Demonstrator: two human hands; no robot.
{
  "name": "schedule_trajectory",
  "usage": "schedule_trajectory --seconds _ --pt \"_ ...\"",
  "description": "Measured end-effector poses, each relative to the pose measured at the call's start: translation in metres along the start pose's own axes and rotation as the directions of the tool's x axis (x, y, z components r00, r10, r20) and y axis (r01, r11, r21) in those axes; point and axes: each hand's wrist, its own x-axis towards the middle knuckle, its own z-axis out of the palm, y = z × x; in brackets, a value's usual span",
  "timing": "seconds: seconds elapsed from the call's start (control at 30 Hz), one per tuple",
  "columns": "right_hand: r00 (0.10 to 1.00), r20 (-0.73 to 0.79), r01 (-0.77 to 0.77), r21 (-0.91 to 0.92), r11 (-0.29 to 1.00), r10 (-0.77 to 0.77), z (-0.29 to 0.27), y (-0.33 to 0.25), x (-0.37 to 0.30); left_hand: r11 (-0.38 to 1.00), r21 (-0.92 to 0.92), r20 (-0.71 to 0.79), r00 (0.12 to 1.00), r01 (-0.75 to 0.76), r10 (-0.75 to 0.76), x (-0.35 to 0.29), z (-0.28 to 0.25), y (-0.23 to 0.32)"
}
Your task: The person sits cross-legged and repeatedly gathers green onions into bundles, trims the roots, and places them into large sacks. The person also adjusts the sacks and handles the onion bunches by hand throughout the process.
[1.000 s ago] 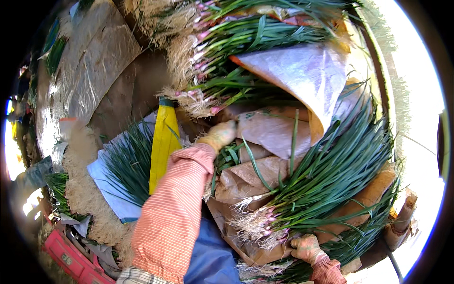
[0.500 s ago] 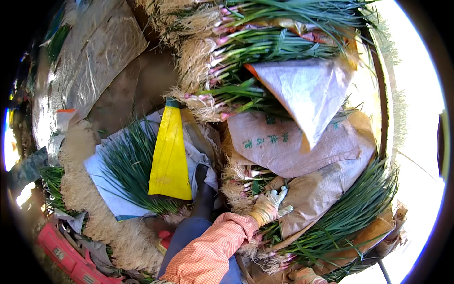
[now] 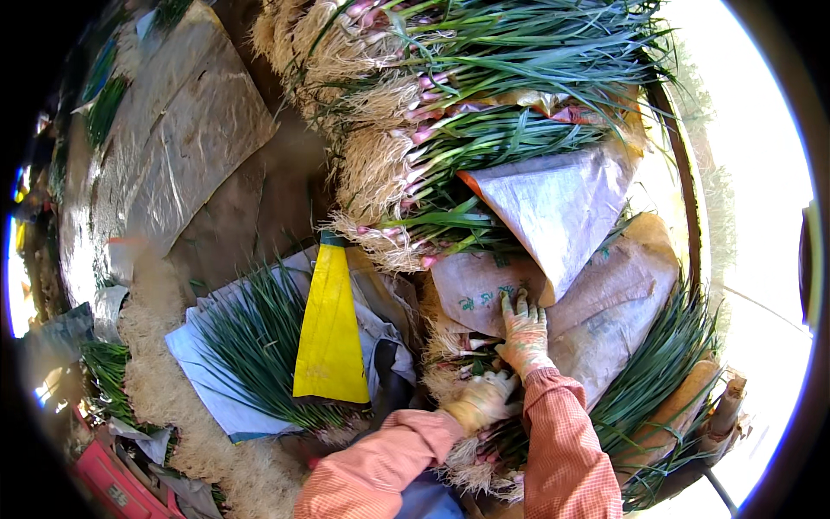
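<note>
**Two gloved hands at the roots of a green-onion bundle under woven sacks**

The left hand (image 3: 481,400), gloved, is curled shut around the pale root end of a green-onion bundle (image 3: 467,359) that lies directly beneath both hands. The right hand (image 3: 523,333), just beyond it, lies flat with fingers spread on a tan woven sack (image 3: 605,303) covering the bundle's leaves. Both sleeves are orange checked cloth.

The work goes on outdoors in bright sun, on ground laid with sheets. Left of the left hand a yellow triangular sheet (image 3: 330,337) rests on loose green leaves (image 3: 251,342) spread over a blue-white cloth (image 3: 194,363). Just past the right hand a grey-white sack (image 3: 558,208) with an orange edge overlaps the tan one. Farther on, stacked onion bundles (image 3: 450,95) show shaggy roots and pink stems. Far left lies a grey tarpaulin (image 3: 186,147).
</note>
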Motion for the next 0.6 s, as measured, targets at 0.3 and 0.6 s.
schedule_trajectory --seconds 0.3,0.6 --pt "0.990 0.136 -0.086 0.322 0.943 0.044 -0.005 0.001 0.036 0.898 0.314 -0.776 0.628 0.307 0.057 0.036 -0.190 -0.122" --pt "0.979 0.179 -0.123 0.904 -0.410 0.100 0.022 -0.004 0.073 0.923 0.290 -0.754 0.654 0.254 0.057 0.095 -0.140 -0.121"
